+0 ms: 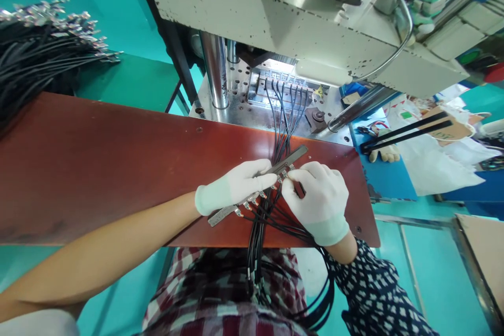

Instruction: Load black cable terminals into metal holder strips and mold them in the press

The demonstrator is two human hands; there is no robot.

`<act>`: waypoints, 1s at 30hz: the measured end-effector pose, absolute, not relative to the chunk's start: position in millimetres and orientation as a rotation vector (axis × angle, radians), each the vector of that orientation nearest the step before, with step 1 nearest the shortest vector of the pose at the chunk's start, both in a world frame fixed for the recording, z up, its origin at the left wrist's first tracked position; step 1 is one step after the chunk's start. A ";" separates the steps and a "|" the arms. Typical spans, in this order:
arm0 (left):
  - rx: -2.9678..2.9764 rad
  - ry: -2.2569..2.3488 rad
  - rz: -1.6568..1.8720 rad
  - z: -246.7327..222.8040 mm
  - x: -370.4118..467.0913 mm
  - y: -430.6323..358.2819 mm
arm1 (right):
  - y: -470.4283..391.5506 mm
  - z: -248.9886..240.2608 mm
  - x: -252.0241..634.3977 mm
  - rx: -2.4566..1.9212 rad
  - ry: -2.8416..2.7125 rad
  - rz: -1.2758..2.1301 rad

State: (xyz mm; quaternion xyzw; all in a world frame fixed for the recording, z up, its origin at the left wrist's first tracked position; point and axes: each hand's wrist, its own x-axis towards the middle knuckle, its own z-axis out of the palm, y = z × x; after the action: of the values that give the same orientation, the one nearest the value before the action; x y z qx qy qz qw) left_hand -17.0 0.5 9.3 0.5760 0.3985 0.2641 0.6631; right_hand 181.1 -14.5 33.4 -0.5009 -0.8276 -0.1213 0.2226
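Observation:
My left hand (244, 185), in a white glove, grips a long flat metal bar (297, 154) held slantwise above the brown tabletop. A row of small metal cable connectors (253, 198) sits along the bar's near edge, with black cables (258, 239) trailing from them toward my lap. At the bar's right part, my gloved right hand (319, 200) has thumb and fingers pinched on one of these connectors; the fingertips partly cover it. Beyond the bar, more black cables (281, 134) run up to a metal mould (258, 92) in the press.
The press's pale upper block (244, 13) overhangs the mould, carried on steel columns (214, 71). A brown tabletop (118, 163) spans left and centre. Far left lies a big bundle of black cables (35, 58) with metal ends. A glove (386, 154) and white bags (441, 160) are at right.

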 end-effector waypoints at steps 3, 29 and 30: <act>1.275 0.912 0.582 10.4 -17.1 0.4 | -21.3 35.3 183.9 -1.396 -2.284 -0.339; 1.380 0.913 0.676 3.8 -15.5 1.8 | -21.9 30.0 163.5 -1.281 -2.362 -0.381; 1.381 0.914 0.680 5.2 -15.3 1.7 | -22.8 30.2 164.2 -1.285 -2.357 -0.375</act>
State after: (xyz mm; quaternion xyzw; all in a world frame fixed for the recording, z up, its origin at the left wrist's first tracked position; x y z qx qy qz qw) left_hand -15.3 1.7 5.2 0.6019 0.3982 0.2965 0.6254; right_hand 164.2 -22.8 30.2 -0.4630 -0.8495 -0.1350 0.2138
